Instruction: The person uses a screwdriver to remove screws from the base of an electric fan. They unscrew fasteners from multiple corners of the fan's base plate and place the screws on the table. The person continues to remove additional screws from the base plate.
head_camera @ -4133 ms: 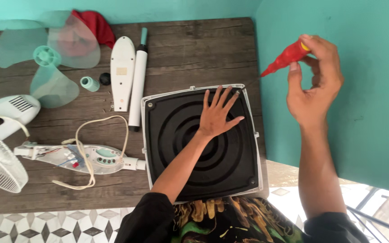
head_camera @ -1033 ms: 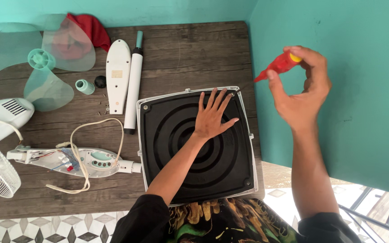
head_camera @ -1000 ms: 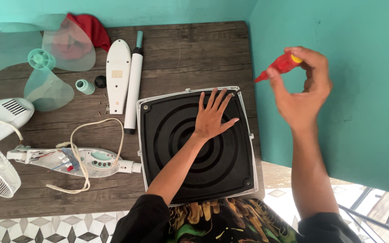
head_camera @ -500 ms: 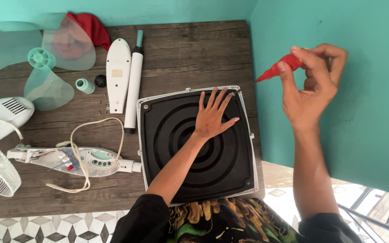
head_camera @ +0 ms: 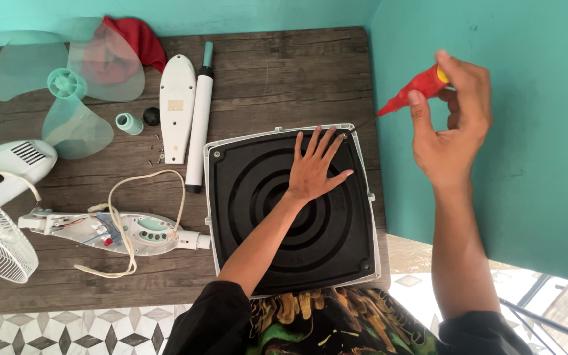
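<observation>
While our left hand [head_camera: 313, 172] lies flat and spread on the black fan base [head_camera: 294, 213] at the wooden table's [head_camera: 284, 72] right edge, our right hand [head_camera: 451, 125] pinches a red bottle [head_camera: 412, 90] against the teal wall [head_camera: 534, 131].

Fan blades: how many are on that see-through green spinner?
3. The left blade points toward the table edge, the top blade partly covers the red cloth, and the bottom blade points toward the white motor housing. None look hidden.

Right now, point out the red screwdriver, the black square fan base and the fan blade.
red screwdriver [head_camera: 414, 90]: head view, on the red handle.
black square fan base [head_camera: 336, 236]: head view, on its ribbed underside.
fan blade [head_camera: 66, 83]: head view, on the hub.
</observation>
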